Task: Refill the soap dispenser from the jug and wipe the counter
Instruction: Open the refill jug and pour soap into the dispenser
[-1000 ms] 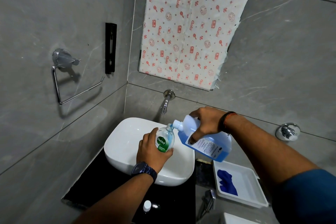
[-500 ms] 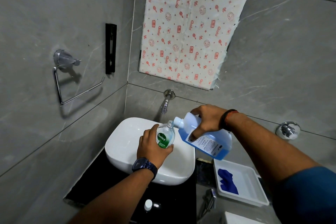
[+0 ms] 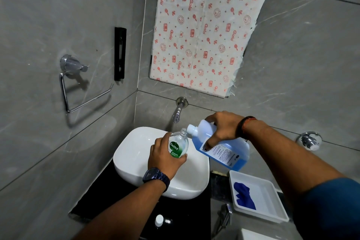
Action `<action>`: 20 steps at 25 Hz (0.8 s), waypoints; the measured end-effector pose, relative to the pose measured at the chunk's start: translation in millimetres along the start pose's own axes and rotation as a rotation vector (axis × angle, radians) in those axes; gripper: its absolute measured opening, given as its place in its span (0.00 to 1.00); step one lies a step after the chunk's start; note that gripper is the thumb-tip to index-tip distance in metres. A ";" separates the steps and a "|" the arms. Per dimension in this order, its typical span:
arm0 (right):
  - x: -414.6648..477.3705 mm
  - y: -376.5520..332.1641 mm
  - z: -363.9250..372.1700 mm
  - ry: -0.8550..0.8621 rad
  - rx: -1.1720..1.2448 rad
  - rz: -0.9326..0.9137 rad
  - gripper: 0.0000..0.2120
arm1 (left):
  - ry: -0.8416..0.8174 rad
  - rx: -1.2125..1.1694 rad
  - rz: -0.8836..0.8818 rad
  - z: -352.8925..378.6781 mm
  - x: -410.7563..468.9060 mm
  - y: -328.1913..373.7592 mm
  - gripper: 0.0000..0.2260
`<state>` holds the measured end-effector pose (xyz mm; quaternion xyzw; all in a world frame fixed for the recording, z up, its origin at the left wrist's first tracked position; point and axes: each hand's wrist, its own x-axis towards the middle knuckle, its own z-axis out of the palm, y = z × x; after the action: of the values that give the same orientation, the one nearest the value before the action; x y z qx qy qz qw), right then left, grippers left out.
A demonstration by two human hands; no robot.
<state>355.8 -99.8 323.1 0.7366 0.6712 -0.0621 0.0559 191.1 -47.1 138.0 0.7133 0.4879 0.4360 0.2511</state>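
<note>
My left hand grips a clear soap dispenser bottle with a green Dettol label, held over the white basin. Its pump top is off. My right hand holds a translucent jug of blue liquid, tilted left so its open neck touches the bottle's mouth. Blue liquid fills the jug's lower half. A small white cap lies on the black counter in front of the basin. A blue cloth lies in a white tray to the right.
A wall tap juts out above the basin's back rim. A chrome towel ring and a black bracket are on the left wall. A chrome valve sits on the right wall. A patterned sheet hangs above.
Both hands with bottle and jug have shifted slightly up in view. The jug's neck stays at the bottle's mouth, with its tilt much the same.
</note>
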 end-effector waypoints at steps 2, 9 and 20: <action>0.0 -0.4 -0.1 0.000 -0.010 0.005 0.41 | -0.002 0.006 0.002 -0.4 0.2 -0.5 0.37; -2.8 -2.0 -3.3 -0.012 -0.019 0.004 0.40 | -0.008 0.007 0.009 -1.9 -0.7 1.7 0.37; -5.5 -3.0 -4.9 -0.027 -0.039 0.005 0.41 | -0.003 -0.006 0.017 -4.9 -4.8 4.8 0.36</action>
<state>352.4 -104.2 328.9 0.7360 0.6696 -0.0588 0.0797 188.4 -53.7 142.4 0.7174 0.4800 0.4385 0.2502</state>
